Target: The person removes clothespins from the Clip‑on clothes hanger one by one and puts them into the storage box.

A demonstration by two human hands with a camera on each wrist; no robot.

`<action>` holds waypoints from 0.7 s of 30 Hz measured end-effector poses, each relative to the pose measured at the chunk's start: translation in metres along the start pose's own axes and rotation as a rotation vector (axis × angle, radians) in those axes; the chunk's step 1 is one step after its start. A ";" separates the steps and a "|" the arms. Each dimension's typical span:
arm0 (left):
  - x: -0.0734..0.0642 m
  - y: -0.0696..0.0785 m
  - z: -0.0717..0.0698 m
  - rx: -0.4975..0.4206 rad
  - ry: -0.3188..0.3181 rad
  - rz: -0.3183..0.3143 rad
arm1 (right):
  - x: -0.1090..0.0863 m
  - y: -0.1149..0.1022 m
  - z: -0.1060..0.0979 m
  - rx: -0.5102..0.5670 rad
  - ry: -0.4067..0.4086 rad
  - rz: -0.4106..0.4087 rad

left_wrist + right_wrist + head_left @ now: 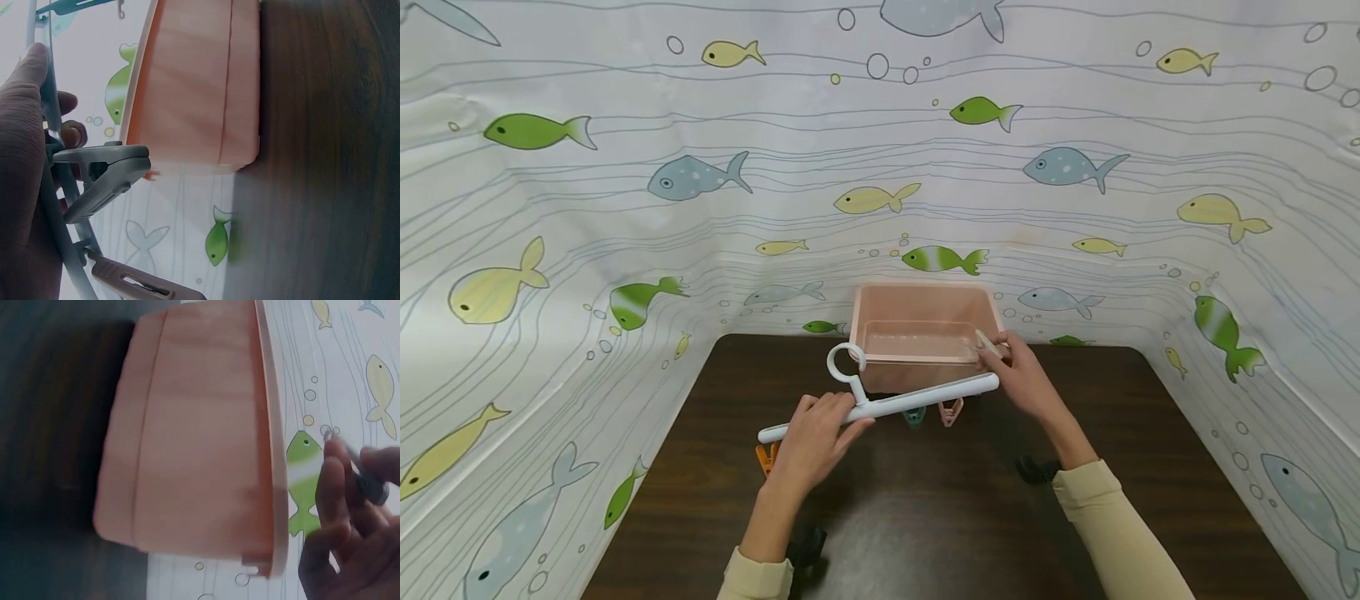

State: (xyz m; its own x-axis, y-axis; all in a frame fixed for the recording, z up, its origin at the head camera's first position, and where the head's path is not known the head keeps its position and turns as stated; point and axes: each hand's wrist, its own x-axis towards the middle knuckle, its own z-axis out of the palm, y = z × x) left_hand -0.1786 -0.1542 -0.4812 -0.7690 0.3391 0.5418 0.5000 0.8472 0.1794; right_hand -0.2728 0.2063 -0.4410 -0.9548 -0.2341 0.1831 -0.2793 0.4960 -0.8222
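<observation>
My left hand [817,437] grips a white bar-shaped hanger with a round hook [917,402] in front of the pink plastic bin [917,377], fingers curled round the bar. Clothespins hang under it: an orange one [766,458], a teal one [913,417] and a pink one [950,412]. The left wrist view also shows a grey clothespin [103,172] close to my fingers. Over the bin's right front corner, my right hand [1024,379] pinches a small pale clip [987,342] between thumb and fingers. Motion blur hides its exact shape in the right wrist view.
The bin stands at the back of the dark wooden table [925,517]. A white fish-patterned sheet [790,125] rises behind the table and along both sides. Black wrist straps show near each forearm.
</observation>
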 end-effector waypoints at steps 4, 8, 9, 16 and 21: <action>0.001 0.000 0.000 -0.002 0.000 -0.008 | 0.017 -0.006 0.004 -0.030 0.075 -0.034; 0.000 0.001 0.000 -0.010 -0.007 -0.016 | 0.032 -0.010 0.011 -0.079 0.129 -0.024; 0.000 0.001 0.000 -0.011 -0.007 -0.016 | 0.035 -0.011 0.013 -0.100 0.138 -0.015; -0.003 -0.001 0.001 -0.008 0.017 -0.003 | 0.050 -0.014 0.021 -0.167 0.149 0.050; -0.003 -0.005 -0.001 0.002 0.053 0.011 | 0.054 -0.018 0.024 -0.161 0.164 0.032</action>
State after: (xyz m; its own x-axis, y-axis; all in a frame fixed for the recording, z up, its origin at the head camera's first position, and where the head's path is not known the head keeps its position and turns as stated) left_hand -0.1780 -0.1595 -0.4829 -0.7416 0.3261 0.5862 0.5073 0.8445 0.1719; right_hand -0.3169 0.1645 -0.4296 -0.9635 -0.0840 0.2544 -0.2490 0.6307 -0.7350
